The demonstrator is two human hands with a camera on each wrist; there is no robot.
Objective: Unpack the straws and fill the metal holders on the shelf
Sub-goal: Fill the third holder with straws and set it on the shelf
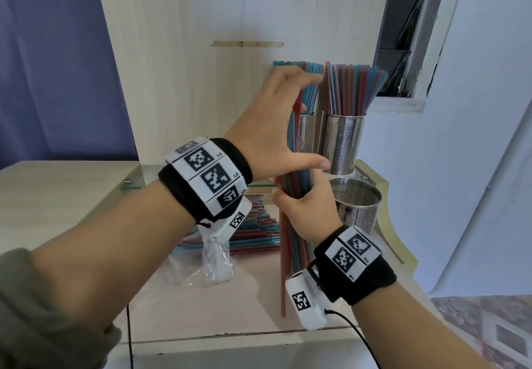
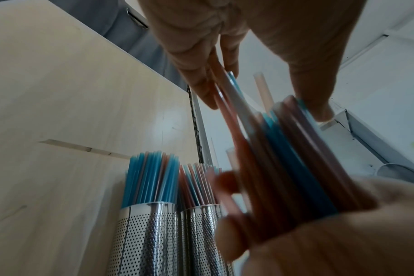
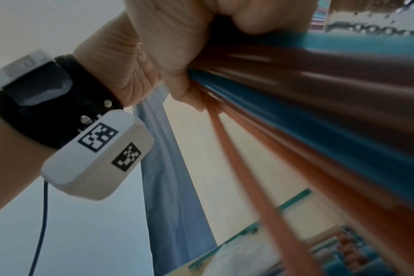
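My right hand (image 1: 305, 210) grips a bundle of red and blue straws (image 1: 290, 253) around its middle and holds it upright in front of the shelf. My left hand (image 1: 273, 126) is spread over the bundle's upper part. Its straight fingers (image 2: 201, 89) touch the straw tops and its thumb (image 1: 316, 164) points right. Behind stand two perforated metal holders full of straws, the left one (image 1: 303, 132) half hidden by my hand and the right one (image 1: 342, 141). An empty holder (image 1: 357, 210) stands lower, just right of my right hand. The wrist views show the bundle (image 2: 284, 158) (image 3: 319, 112) blurred.
Loose red and blue straws (image 1: 259, 233) lie on the wooden surface under my left wrist, beside a crumpled clear plastic bag (image 1: 216, 265). A wooden back panel (image 1: 187, 51) rises behind the holders. A white wall and a window frame (image 1: 403, 37) are at the right.
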